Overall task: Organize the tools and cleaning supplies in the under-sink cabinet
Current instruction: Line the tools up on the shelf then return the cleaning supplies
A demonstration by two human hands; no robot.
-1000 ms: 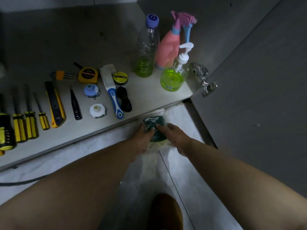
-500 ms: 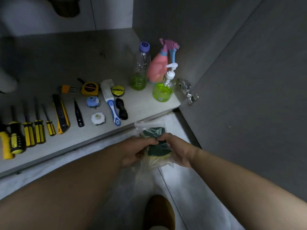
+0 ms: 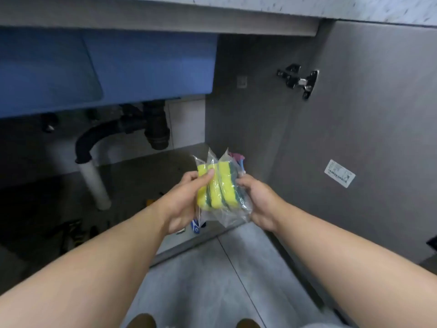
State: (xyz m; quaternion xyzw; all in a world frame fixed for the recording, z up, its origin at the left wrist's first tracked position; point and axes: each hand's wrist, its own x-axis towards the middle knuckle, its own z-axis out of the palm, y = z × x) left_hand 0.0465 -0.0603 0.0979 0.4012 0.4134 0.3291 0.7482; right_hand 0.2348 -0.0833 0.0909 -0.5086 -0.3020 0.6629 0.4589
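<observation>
A clear plastic pack of yellow-and-green sponges (image 3: 218, 188) is held up in front of the open under-sink cabinet. My left hand (image 3: 183, 200) grips its left side with the thumb across a yellow sponge. My right hand (image 3: 256, 201) grips its right side and the loose plastic. Behind the pack only the pink top of the spray bottle (image 3: 236, 157) shows. The blue tip of a brush handle (image 3: 195, 227) pokes out below my left hand. Most tools on the cabinet floor (image 3: 142, 176) are hidden or lost in the dark.
The blue sink basin (image 3: 106, 67) hangs overhead, with black drain pipes (image 3: 132, 126) and a white pipe (image 3: 95, 185) beneath it. The open cabinet door (image 3: 366, 138) stands at the right with a hinge (image 3: 299, 82). Grey floor tiles (image 3: 212, 280) lie in front.
Both hands lifted the sponge pack from the floor to in front of the cabinet opening and turned it yellow side up. The view tilted upward, showing the sink basin and pipes.
</observation>
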